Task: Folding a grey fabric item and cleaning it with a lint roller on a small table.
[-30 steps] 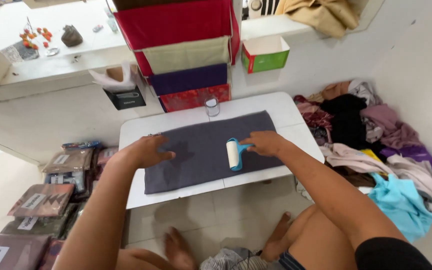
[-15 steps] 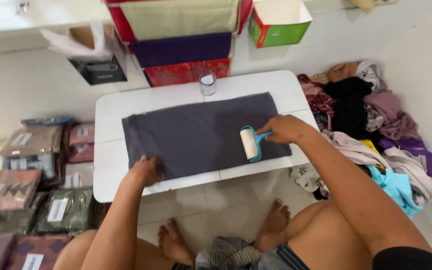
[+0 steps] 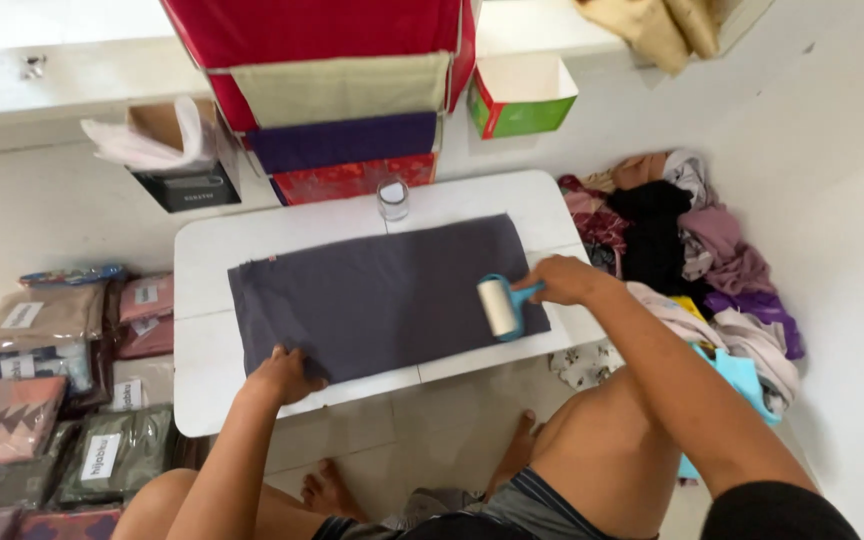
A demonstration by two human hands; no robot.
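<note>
The right hand (image 3: 564,280) closes over the handle of the lint roller (image 3: 500,306), so most of the handle is hidden and the grip itself cannot be made out. The left hand (image 3: 282,374) covers the near corner of the dark cloth (image 3: 382,295). The top edge cuts off the hanging fabric organiser (image 3: 337,60) and the tan cloth (image 3: 667,28). The left edge cuts off the stacked packets (image 3: 12,440). What lies inside the glass jar (image 3: 393,197) is too small to tell. Both arms run out at the bottom edge.
</note>
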